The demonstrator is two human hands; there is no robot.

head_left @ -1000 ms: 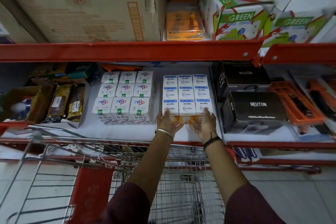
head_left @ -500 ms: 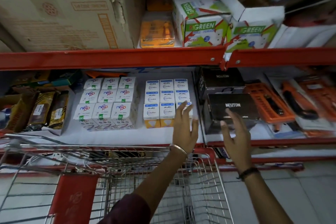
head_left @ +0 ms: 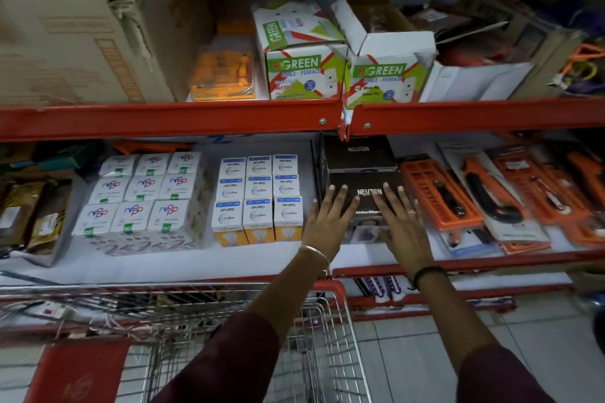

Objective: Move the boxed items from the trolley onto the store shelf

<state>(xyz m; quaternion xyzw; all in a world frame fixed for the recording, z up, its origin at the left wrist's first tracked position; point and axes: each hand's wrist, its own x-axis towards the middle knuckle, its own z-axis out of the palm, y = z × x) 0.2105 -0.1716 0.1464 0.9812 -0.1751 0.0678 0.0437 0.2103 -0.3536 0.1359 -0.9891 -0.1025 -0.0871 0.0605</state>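
Note:
A black Neuton box lies at the front of the middle shelf, with a second black Neuton box behind it. My left hand and my right hand rest flat on the front box, fingers spread, holding nothing. To the left stands a block of blue-and-white Wipro bulb boxes in three rows, and further left a block of white boxes with a red and blue logo. The wire trolley stands below my arms, its basket hidden in large part.
Orange tool blister packs fill the shelf to the right. The upper shelf carries a big cardboard carton, orange packs and two R-Green boxes. Brown packets lie at far left. A red beam fronts the upper shelf.
Both hands left the bulb boxes, swung right and came down on the front black Neuton box. The view has shifted right and closer.

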